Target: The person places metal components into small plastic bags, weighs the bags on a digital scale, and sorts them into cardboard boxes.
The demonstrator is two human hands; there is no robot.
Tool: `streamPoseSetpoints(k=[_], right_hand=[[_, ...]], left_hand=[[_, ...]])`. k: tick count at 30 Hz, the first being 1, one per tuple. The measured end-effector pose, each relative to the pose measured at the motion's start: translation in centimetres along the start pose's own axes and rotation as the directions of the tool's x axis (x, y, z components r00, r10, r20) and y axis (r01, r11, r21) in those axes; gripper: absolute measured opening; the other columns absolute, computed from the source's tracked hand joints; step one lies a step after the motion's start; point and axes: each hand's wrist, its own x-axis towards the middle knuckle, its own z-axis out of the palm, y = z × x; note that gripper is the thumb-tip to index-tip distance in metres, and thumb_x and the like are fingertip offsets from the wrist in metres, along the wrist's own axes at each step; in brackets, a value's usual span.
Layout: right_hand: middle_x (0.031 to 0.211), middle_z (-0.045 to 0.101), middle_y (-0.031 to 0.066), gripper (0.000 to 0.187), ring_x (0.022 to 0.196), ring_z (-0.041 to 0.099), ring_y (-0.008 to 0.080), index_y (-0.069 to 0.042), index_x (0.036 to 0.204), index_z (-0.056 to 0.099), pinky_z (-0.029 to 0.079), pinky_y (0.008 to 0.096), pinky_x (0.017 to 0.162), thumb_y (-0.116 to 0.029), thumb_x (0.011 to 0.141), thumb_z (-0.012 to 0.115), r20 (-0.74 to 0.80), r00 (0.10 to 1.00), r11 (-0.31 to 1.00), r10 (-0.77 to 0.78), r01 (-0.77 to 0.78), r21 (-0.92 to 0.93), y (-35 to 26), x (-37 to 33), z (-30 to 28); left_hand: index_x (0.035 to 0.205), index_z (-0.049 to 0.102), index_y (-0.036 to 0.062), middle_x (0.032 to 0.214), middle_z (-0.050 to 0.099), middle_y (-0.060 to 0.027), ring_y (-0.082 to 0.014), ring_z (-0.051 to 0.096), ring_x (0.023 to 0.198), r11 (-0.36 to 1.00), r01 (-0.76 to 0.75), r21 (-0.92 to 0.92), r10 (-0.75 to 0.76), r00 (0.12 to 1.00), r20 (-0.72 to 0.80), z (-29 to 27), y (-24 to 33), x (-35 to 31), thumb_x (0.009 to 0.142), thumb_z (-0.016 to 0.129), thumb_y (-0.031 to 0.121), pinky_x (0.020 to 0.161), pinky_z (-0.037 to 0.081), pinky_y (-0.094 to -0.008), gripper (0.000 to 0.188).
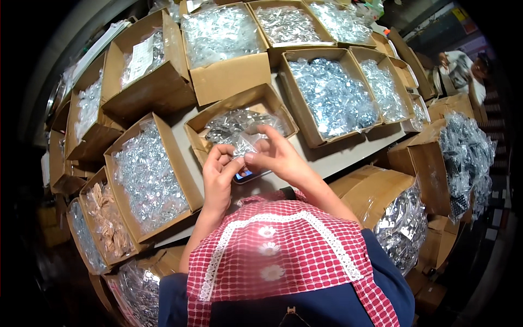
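A small clear plastic bag (pixel 246 143) is pinched between my two hands, just over the near edge of a low cardboard box. My left hand (pixel 219 168) grips the bag's lower left side with fingers curled. From the right, my right hand (pixel 277 154) closes thumb and fingers on it. Whatever is in the bag is too small to make out. Behind it, the cardboard box (pixel 279 104) holds a heap of shiny bagged parts (pixel 234 124). Under my hands a device with a lit blue display (pixel 243 175) is partly hidden.
Cardboard boxes of bagged metal parts crowd the table, among them a box of bluish bags (pixel 329 95) and one of silvery bags (pixel 148 177). Tan pieces fill a box (pixel 110 220) at left. Overfull boxes (pixel 403 223) stand at right. Another person (pixel 463 71) is far right.
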Motion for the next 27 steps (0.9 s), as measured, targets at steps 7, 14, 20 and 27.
streamPoseSetpoints(k=[7, 14, 20, 27], right_hand=[[0.094, 0.064, 0.0094, 0.057, 0.080, 0.065, 0.0135, 0.001, 0.131, 0.038, 0.053, 0.0257, 0.070, 0.001, 0.083, 0.069, -0.110, 0.983, 0.985, -0.146, 0.155, 0.081, 0.1, -0.4, 0.2], [0.082, 0.068, 0.0089, 0.043, 0.071, 0.066, 0.0148, 0.002, 0.126, 0.046, 0.053, 0.0258, 0.064, -0.006, 0.089, 0.066, -0.160, 0.984, 0.994, -0.078, 0.088, 0.059, -1.0, -1.2, 0.8], [0.085, 0.067, 0.0114, 0.049, 0.075, 0.068, 0.0192, 0.002, 0.132, 0.039, 0.056, 0.0301, 0.069, -0.005, 0.089, 0.063, -0.109, 0.987, 0.985, -0.119, 0.132, 0.115, -0.9, -1.4, 0.3], [0.093, 0.063, 0.0067, 0.062, 0.088, 0.064, 0.0150, 0.000, 0.134, 0.039, 0.052, 0.0269, 0.079, -0.001, 0.081, 0.071, -0.056, 0.981, 0.981, -0.183, 0.186, 0.060, -0.9, -1.6, 1.0]], left_hand=[[0.114, 0.050, -0.0004, 0.081, 0.066, -0.0088, -0.0120, 0.060, 0.076, 0.986, -0.015, 0.166, 0.004, 0.998, 0.063, 0.6, 0.7, -0.4, 0.088, 0.060, 0.010, 0.072, 0.044, -0.0232, 0.030], [0.105, 0.057, 0.0005, 0.090, 0.063, -0.0069, -0.0110, 0.060, 0.082, 0.995, -0.033, 0.095, 0.031, 0.999, 0.023, -0.2, 0.8, -0.5, 0.088, 0.065, 0.010, 0.074, 0.046, -0.0250, 0.021], [0.104, 0.053, 0.0005, 0.094, 0.061, -0.0072, -0.0104, 0.059, 0.082, 0.995, -0.100, 0.019, 0.100, 0.995, -0.030, 0.2, 1.1, -1.1, 0.086, 0.067, 0.005, 0.074, 0.048, -0.0245, 0.023], [0.107, 0.051, 0.0016, 0.097, 0.057, -0.0047, -0.0069, 0.056, 0.084, 0.985, -0.161, 0.053, 0.163, 0.986, -0.024, 0.3, 0.9, -1.2, 0.085, 0.067, 0.003, 0.074, 0.046, -0.0194, 0.027]])
